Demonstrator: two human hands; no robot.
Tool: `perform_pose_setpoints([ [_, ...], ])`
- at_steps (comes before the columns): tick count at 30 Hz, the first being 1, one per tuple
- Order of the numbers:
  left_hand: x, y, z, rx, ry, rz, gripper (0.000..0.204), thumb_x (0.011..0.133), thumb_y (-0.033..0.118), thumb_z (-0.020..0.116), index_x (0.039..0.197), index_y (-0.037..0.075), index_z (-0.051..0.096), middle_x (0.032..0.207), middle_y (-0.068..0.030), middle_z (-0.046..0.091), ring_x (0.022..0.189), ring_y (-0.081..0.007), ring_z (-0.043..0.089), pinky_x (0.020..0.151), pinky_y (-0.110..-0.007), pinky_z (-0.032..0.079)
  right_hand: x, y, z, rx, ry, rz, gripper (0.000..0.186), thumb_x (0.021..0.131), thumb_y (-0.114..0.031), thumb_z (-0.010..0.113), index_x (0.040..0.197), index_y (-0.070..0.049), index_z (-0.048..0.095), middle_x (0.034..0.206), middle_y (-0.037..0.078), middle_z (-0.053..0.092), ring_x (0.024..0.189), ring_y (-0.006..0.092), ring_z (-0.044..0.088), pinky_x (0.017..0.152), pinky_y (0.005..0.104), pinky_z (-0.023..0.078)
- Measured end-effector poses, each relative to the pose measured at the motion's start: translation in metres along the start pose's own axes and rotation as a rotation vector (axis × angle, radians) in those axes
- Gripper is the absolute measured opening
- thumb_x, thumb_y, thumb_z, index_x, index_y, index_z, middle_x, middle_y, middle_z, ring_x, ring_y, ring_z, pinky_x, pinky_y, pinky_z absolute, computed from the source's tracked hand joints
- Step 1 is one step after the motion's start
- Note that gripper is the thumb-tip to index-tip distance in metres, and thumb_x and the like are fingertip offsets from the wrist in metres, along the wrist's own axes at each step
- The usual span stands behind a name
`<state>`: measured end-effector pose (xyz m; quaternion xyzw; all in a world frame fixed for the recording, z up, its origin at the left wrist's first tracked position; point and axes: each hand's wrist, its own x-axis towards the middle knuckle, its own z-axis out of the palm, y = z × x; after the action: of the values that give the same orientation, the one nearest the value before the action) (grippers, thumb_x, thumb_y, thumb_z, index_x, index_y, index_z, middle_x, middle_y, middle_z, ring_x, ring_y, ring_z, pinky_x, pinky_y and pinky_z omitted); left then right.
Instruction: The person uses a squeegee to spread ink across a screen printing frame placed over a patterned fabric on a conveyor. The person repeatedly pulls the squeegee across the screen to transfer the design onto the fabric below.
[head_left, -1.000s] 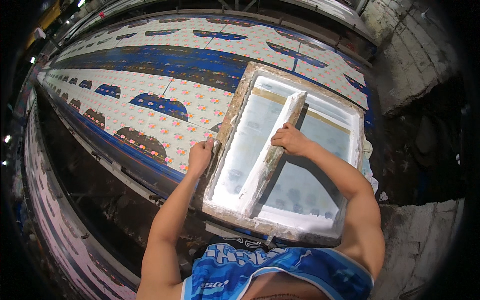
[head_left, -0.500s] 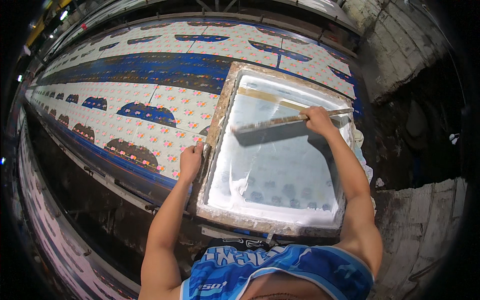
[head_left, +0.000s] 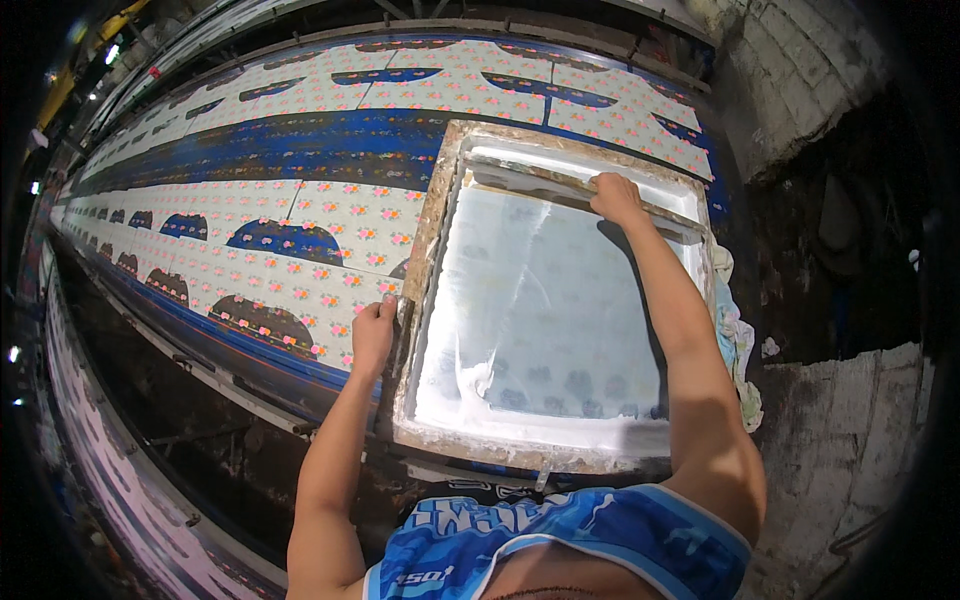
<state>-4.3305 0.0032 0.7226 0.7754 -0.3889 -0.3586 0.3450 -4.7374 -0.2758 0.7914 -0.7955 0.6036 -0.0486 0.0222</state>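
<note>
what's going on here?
A person works at a framed screen on a long table with flower-patterned pieces laid along it. The right hand grips a long bar lying across the screen's far end. The left hand is at the frame's left edge; its exact grip is unclear. White paste sits thickest around the screen's borders.

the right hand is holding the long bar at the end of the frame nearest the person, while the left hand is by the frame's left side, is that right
Not quite: the head view shows the right hand holding the long bar at the far end of the frame. The left hand is by its left side, as you said.
</note>
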Motion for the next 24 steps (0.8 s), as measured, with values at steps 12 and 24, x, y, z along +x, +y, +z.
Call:
perform_pose_setpoints([
  [12, 0.002, -0.007, 0.001, -0.032, -0.021, 0.029, 0.058, 0.099, 0.044, 0.057, 0.076, -0.009, 0.058, 0.062, -0.0168, 0.052, 0.061, -0.0224, 0.044, 0.062, -0.042, 0.04, -0.065, -0.027, -0.001, -0.125, -0.076, -0.17, 0.019, 0.069, -0.008, 0.066, 0.086, -0.007, 0.074, 0.091, 0.015, 0.072, 0.09, 0.0351, 0.071, 0.077, 0.0476, 0.057],
  [24, 0.008, -0.016, 0.005, 0.011, -0.019, 0.065, 0.061, 0.099, 0.048, 0.053, 0.08, -0.01, 0.065, 0.076, -0.0279, 0.065, 0.072, -0.0385, 0.062, 0.072, -0.047, 0.046, -0.295, -0.106, -0.018, -0.056, -0.132, -0.251, 0.013, 0.068, -0.009, 0.067, 0.08, -0.006, 0.069, 0.09, 0.008, 0.067, 0.09, 0.028, 0.066, 0.07, 0.0428, 0.057],
])
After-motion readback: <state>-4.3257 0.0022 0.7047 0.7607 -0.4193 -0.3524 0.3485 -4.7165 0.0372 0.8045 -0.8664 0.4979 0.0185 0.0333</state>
